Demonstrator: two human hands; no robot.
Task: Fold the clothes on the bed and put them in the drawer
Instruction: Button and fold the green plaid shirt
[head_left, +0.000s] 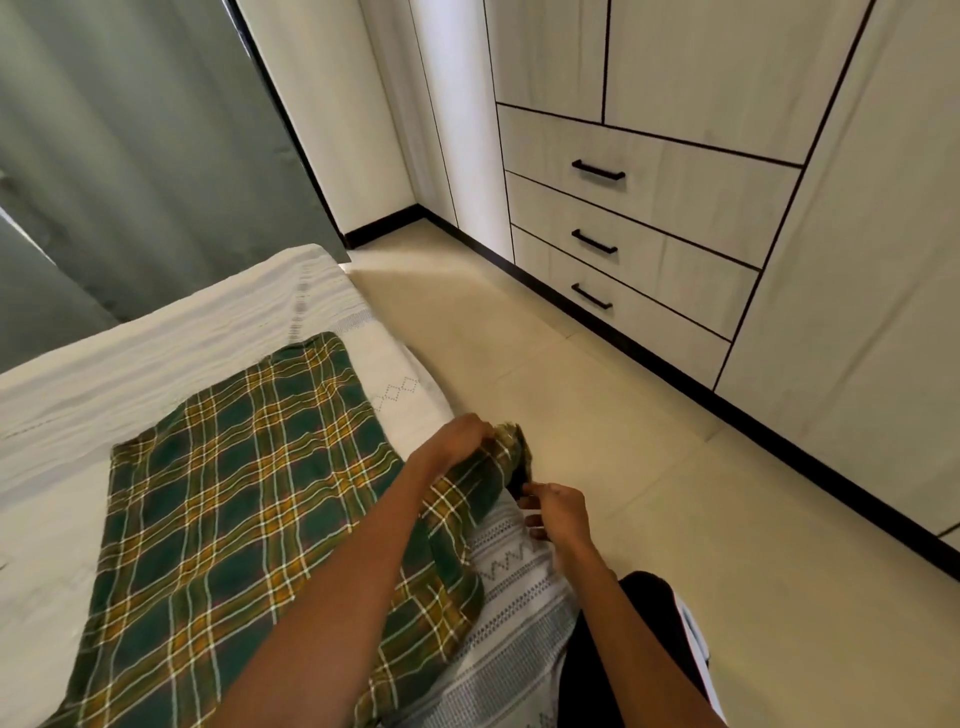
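A green and yellow plaid cloth (228, 499) lies spread flat on the bed (130, 364), its near right corner hanging past the bed's edge. My left hand (465, 434) grips that bunched corner from above. My right hand (556, 512) is just below it, fingers curled at the cloth's dark lower edge, pinching it. Three drawers, all closed, with black handles, sit in the wardrobe across the floor: top (649, 176), middle (634, 244), bottom (618, 299).
A white bedsheet with grey woven bands (519, 597) covers the bed's side beside my legs. Green curtains (119, 156) hang behind the bed. Beige tiled floor (597, 415) separates the bed from the wardrobe, with tall cabinet doors (857, 260) to the right.
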